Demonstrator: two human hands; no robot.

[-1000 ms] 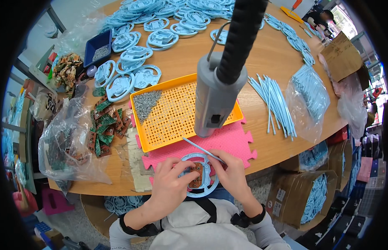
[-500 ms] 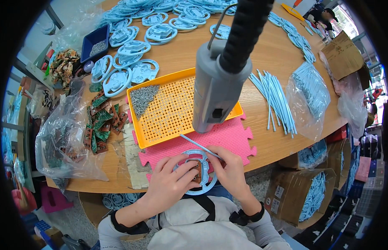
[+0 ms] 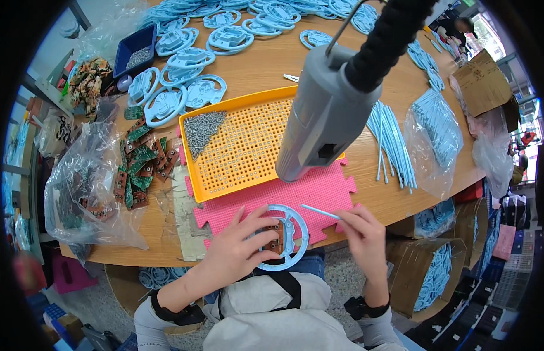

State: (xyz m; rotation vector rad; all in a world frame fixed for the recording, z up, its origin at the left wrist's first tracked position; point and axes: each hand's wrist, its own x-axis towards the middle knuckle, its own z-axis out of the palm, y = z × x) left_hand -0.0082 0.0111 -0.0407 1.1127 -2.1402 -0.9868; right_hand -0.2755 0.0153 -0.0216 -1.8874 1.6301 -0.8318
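Note:
A light-blue toy steering wheel half rests at the near edge of the pink foam mat, a brown circuit board set in its middle. My left hand grips the wheel's left side, its fingers reaching over the rim to the board and hiding part of both. To the right of the wheel, my right hand pinches a thin light-blue plastic stick between thumb and fingers. The stick's free end points left toward the wheel, apart from it. Over the mat hangs a grey power screwdriver, which neither hand touches.
A yellow perforated tray with screws lies beyond the mat. Circuit boards are piled left, near a clear bag. Blue sticks lie right; wheel parts cover the far table. Boxes stand below right.
My right hand has moved right, away from the wheel, taking the stick with it. My left hand remains on the wheel. The screwdriver appears farther right and tilted more.

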